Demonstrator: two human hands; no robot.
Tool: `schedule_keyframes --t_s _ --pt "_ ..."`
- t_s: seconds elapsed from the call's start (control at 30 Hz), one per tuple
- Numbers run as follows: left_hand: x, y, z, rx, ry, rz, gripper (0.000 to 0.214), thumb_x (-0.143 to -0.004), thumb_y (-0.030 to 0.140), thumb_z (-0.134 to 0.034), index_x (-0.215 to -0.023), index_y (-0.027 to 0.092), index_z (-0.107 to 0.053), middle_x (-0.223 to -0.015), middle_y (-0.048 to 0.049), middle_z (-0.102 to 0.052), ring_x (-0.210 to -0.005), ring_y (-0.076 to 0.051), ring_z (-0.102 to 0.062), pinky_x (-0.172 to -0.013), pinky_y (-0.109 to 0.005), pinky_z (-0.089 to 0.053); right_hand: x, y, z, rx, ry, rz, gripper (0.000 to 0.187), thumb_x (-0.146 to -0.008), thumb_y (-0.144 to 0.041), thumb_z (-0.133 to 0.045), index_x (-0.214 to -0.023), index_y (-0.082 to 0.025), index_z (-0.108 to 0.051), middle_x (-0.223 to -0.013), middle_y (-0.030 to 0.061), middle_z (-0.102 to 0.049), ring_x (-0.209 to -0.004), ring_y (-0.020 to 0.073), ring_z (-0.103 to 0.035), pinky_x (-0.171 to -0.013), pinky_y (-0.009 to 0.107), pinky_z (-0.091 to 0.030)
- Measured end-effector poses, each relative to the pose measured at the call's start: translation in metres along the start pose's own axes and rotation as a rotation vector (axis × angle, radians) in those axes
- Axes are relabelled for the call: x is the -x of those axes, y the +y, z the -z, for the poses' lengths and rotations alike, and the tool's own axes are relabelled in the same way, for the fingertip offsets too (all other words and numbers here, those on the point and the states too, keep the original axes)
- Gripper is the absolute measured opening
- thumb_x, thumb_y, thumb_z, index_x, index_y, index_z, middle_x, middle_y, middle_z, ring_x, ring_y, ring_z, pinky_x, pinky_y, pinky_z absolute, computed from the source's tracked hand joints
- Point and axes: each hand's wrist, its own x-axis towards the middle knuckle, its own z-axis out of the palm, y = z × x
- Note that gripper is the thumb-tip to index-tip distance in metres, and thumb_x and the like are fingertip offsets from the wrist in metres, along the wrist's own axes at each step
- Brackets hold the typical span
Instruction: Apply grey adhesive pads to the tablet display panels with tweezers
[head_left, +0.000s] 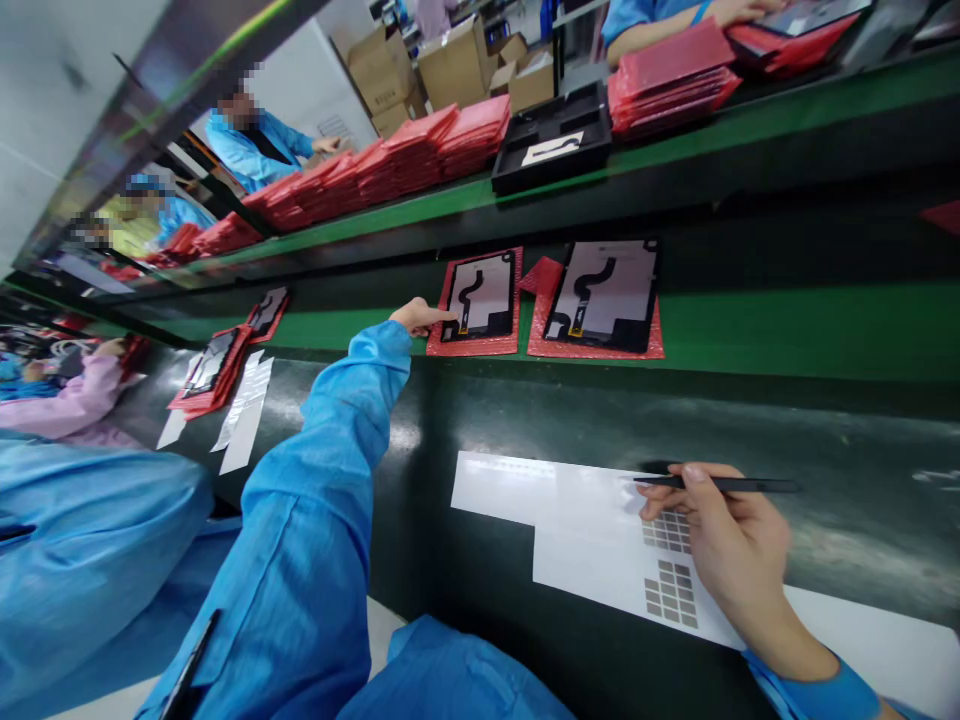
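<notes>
My left hand (pixel 421 316) reaches forward, its index finger stretched onto the left edge of a tablet screen panel (pixel 491 285). This panel has a black border, a pale back and a black flex cable, and rests on a red bubble-wrap bag (pixel 472 347). My right hand (pixel 739 540) grips black tweezers (pixel 750 485), whose tip points left over a white backing sheet (pixel 585 530). Small grey square stickers (pixel 670 592) sit in rows on that sheet, partly covered by my fingers. A second screen panel (pixel 634 295) lies to the right on another red bag.
Above runs a shelf with stacked red bags (pixel 405 150) and a black tray (pixel 555 140). More panels on red bags (pixel 214 365) and white strips (pixel 247 415) lie at left. A co-worker's blue-clothed leg (pixel 97 560) is close by; other people work beyond the shelf.
</notes>
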Motion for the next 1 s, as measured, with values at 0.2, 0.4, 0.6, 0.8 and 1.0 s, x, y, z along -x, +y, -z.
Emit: schedule_keyframes --t_s 0.2,0.4,0.6,0.8,1.0 --pt "0.014 -0.010 -0.008 0.239 -0.013 -0.008 0.042 -0.109 0.043 -0.076 -0.143 0.018 -0.069 -0.140 -0.0122 -0.071 -0.121 -0.028 -0.073 -0.100 -0.049 -0.067 -0.003 -0.004 -0.003 -0.039 -0.002 0.008 0.034 -0.087 -0.061 -0.089 -0.086 -0.028 -0.081 -0.063 0.0056 -0.077 -0.051 0.0296 -0.075 -0.059 0.046 -0.071" --pt "0.033 -0.007 0.008 0.361 0.080 -0.050 0.047 -0.107 0.042 -0.078 -0.145 0.018 -0.063 -0.140 -0.0098 -0.072 -0.119 -0.024 -0.073 -0.098 -0.043 -0.064 -0.005 -0.008 -0.006 -0.089 -0.013 0.026 0.034 -0.089 -0.056 -0.090 -0.085 -0.024 -0.080 -0.064 0.0067 -0.079 -0.048 0.0245 -0.075 -0.056 0.037 -0.068" --pt "0.127 -0.033 0.046 0.304 0.085 -0.288 0.101 -0.080 0.039 -0.092 -0.167 0.047 -0.040 -0.168 0.0154 -0.057 -0.136 -0.024 -0.065 -0.107 -0.050 -0.068 -0.003 -0.011 -0.011 -0.124 0.006 -0.005 0.041 -0.086 -0.058 -0.093 -0.086 -0.022 -0.075 -0.061 0.0021 -0.077 -0.045 0.0196 -0.072 -0.058 0.034 -0.066" --pt "0.283 -0.051 0.025 0.123 -0.082 -0.365 0.073 -0.103 0.040 -0.075 -0.168 0.057 -0.047 -0.181 0.0150 -0.042 -0.141 -0.031 -0.070 -0.098 -0.045 -0.073 -0.002 -0.013 -0.016 -0.152 -0.001 0.027 0.041 -0.087 -0.057 -0.094 -0.087 -0.022 -0.072 -0.063 -0.0009 -0.077 -0.046 0.0176 -0.073 -0.049 0.031 -0.060" --pt "0.343 -0.085 -0.028 0.171 -0.345 -0.192 0.059 -0.112 0.037 -0.064 -0.167 0.041 -0.044 -0.150 -0.0079 -0.073 -0.122 -0.031 -0.080 -0.086 -0.044 -0.074 0.002 -0.014 -0.019 -0.076 -0.023 0.084 0.041 -0.097 -0.066 -0.083 -0.090 -0.029 -0.068 -0.066 -0.0049 -0.073 -0.051 0.0163 -0.072 -0.050 0.032 -0.061"
